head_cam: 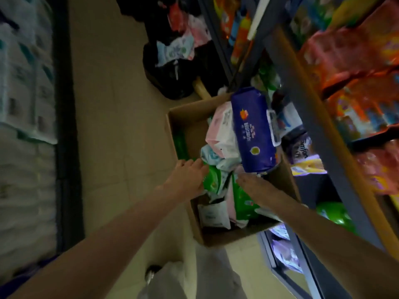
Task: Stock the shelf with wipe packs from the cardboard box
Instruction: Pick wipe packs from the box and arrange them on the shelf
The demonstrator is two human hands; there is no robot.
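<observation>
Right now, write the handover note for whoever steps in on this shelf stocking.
Left hand: open, fingers on a green pack in the cardboard box.
Right hand: open, reaching into the box, gripping nothing.
Box sits on the floor beside the shelf, holding mixed wipe packs; a blue pack lies on top.
Done: cannot tell how many are shelved.
Left: lift packs out and shelve them.

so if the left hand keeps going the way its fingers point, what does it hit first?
Probably the pale blue-white pack just past the left hand fingertips, atop the pile in the cardboard box; depth is unclear.

Both hands reach forward, left [185, 178] and right [257, 190], fingers extended.
</observation>
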